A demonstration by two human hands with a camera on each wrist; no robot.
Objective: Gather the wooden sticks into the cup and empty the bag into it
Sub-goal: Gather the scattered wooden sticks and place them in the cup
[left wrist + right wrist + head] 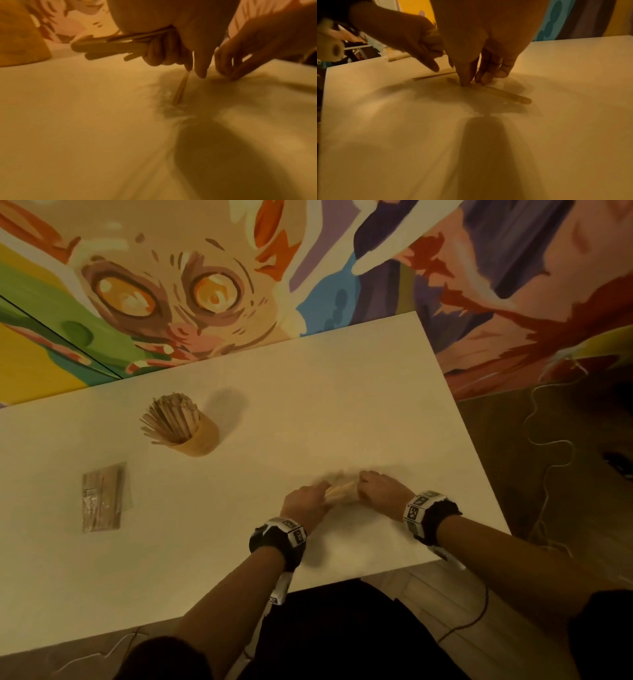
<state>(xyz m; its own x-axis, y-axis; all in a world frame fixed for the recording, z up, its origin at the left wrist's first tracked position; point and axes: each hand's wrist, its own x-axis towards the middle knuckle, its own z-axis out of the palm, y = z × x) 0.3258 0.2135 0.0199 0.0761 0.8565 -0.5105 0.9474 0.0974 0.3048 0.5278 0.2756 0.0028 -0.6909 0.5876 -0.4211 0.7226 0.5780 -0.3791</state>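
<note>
While the round wooden cup (pixel 197 440), bristling with flat sticks, stood upright on the smooth white table (pixel 308 392), the left hand (pixel 305 505) near the table's front edge clenched a bundle of thin, round-ended wooden sticks (pixel 109 46) jutting from its fist. Just beside it, the right hand (pixel 380 491) pressed curled fingertips (pixel 465 81) onto a loose stick (pixel 513 96) lying flat; whether it actually gripped that stick was unclear. The clear, crinkled bag (pixel 102 498) of sticks lay just in front of the cup.
</note>
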